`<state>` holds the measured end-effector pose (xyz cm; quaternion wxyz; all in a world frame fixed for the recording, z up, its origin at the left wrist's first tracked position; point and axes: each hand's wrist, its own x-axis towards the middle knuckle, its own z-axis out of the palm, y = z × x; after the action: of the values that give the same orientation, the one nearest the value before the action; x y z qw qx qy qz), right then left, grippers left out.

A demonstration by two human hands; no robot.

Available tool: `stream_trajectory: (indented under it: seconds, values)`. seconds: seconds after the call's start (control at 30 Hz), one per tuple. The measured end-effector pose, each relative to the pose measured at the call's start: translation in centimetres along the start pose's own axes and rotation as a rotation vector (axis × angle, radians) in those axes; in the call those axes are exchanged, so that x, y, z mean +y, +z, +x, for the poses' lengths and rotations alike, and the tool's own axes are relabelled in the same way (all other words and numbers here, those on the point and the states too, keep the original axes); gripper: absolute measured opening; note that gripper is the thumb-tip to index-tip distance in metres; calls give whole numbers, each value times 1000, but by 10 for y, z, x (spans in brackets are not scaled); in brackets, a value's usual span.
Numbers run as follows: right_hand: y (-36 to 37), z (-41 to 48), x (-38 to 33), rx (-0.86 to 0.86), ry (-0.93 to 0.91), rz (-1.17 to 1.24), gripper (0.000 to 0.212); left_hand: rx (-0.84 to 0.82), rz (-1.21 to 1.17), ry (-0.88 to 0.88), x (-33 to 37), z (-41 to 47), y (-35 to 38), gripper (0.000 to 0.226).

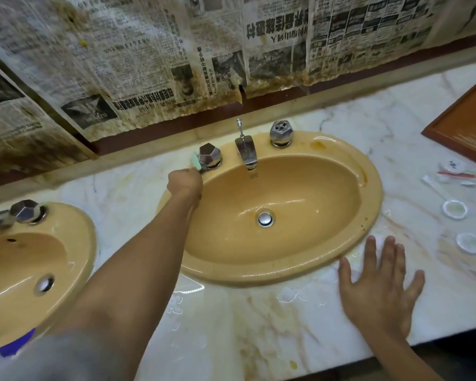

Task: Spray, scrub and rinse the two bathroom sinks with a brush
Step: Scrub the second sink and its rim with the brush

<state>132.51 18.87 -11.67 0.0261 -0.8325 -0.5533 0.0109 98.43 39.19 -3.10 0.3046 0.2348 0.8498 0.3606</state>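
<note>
Hands sit apart. The left hand [184, 182] grips the green brush [196, 161], which points away toward the wall [286, 96] and touches the left knob [210, 157] on the sink [259, 276] rim. The right hand [379, 292] lies flat, fingers spread, on the tabletop [226, 325], well away.

Dim, warm light with glare streaks in the sink [286, 204] basin, wide-angle bending at edges, blurred lower-left corner.

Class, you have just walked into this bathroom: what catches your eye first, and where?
The mustard-yellow sink fills the middle of the marble counter. The left hand holds a green brush against the tap handle on the sink's left side. Stained newspaper covers the wall behind.
</note>
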Motion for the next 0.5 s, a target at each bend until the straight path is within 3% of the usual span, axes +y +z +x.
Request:
stream_trajectory:
  seconds: [0.1,0.27,0.5]
  values:
    - [0,1,1,1,1,2,81,-9,-26,-45,4,6,2,30]
    - [1,0,1,25,-5,15,80,-26,12,88,-31,-15,2,26]
    - [2,1,0,46,2,22,78,137,-61,176,-15,-11,22,32]
